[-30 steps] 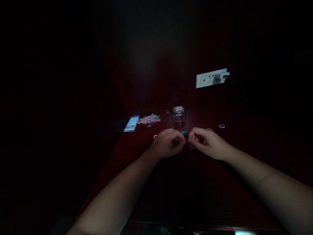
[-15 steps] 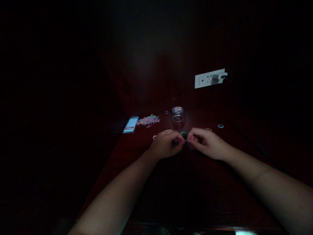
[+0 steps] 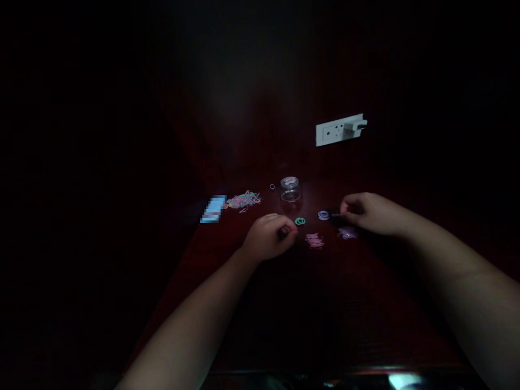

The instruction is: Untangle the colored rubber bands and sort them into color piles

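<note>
My left hand [image 3: 271, 236] rests low over the table, thumb and fingertips pinched together; whatever may be between them is hidden. Just right of it lie green elastic bands [image 3: 299, 221] and a small pile of pink elastic bands [image 3: 314, 240]. My right hand [image 3: 368, 213] is closed in a pinch farther right, with a thin pale elastic band [image 3: 335, 215] showing at its fingertips. Beside that band lie round purple bands [image 3: 323, 215]. A little pile of purple elastic bands [image 3: 347, 233] is below the right hand.
A clear lidded jar [image 3: 290, 190] stands behind the hands. To its left are a mixed heap of coloured elastic bands [image 3: 245, 200], a single ring [image 3: 272, 186] and a blurred bright phone-like rectangle [image 3: 213, 209]. A socket with a plug [image 3: 340, 130] is on the dark wall.
My hands were together with a thin band between their fingertips; my right hand has moved off to the right. The pink and purple piles now show. The view has shifted slightly.
</note>
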Demonstrator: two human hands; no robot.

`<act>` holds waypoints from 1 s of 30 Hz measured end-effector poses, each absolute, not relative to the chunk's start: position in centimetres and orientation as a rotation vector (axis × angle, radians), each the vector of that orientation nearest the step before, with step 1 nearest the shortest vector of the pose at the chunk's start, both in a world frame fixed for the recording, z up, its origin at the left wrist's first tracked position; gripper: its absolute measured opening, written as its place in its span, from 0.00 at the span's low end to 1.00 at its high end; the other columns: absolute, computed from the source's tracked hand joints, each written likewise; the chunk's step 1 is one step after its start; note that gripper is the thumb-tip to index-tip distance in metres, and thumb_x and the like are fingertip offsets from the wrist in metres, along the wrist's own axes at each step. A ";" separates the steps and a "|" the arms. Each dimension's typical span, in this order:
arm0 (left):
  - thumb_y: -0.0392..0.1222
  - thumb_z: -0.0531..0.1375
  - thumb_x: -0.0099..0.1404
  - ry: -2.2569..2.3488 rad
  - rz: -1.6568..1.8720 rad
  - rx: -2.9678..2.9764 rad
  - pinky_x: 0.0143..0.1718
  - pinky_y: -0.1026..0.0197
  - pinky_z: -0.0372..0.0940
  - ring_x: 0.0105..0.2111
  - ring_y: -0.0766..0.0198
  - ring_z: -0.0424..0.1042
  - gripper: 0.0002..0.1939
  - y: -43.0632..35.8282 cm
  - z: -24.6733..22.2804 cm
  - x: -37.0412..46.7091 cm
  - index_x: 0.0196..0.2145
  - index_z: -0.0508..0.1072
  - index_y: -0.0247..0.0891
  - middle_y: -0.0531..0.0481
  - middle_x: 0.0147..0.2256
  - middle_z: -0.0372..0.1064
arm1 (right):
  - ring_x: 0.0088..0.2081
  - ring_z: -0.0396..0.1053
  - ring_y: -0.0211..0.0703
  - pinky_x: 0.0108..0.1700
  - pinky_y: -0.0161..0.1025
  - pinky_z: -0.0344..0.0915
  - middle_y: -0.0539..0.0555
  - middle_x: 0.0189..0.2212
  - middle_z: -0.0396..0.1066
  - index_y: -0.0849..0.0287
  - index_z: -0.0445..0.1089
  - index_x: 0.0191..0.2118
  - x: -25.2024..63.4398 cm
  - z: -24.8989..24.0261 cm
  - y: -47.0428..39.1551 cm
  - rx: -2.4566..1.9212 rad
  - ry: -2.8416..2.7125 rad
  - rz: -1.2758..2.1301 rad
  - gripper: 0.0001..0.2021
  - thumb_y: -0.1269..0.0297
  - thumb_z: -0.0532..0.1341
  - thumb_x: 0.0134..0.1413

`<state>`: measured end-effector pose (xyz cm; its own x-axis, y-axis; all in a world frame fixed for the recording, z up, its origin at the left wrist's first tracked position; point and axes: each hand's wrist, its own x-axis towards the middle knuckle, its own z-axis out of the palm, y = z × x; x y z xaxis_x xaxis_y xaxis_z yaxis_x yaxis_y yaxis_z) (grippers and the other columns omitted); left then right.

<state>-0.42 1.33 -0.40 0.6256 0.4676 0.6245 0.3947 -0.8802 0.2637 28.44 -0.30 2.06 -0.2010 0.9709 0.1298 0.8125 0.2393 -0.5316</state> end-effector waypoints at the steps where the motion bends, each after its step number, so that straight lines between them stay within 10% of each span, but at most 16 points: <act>1: 0.38 0.59 0.64 0.718 1.099 2.741 0.34 0.61 0.66 0.29 0.67 0.70 0.03 1.4 -0.4 -0.5 0.32 0.72 0.39 0.53 0.28 0.72 | 0.26 0.68 0.40 0.31 0.37 0.61 0.51 0.25 0.72 0.57 0.68 0.29 28.7 2.1 -0.3 -1.682 -2.106 0.507 0.04 0.66 0.58 0.52; 30: 0.39 0.59 0.64 0.791 1.070 2.728 0.34 0.63 0.67 0.29 0.67 0.71 0.04 1.9 -0.7 -0.8 0.32 0.73 0.39 0.53 0.28 0.72 | 0.26 0.70 0.44 0.30 0.40 0.62 0.51 0.24 0.74 0.55 0.72 0.26 30.0 1.5 0.1 -1.818 -2.082 0.514 0.03 0.68 0.60 0.46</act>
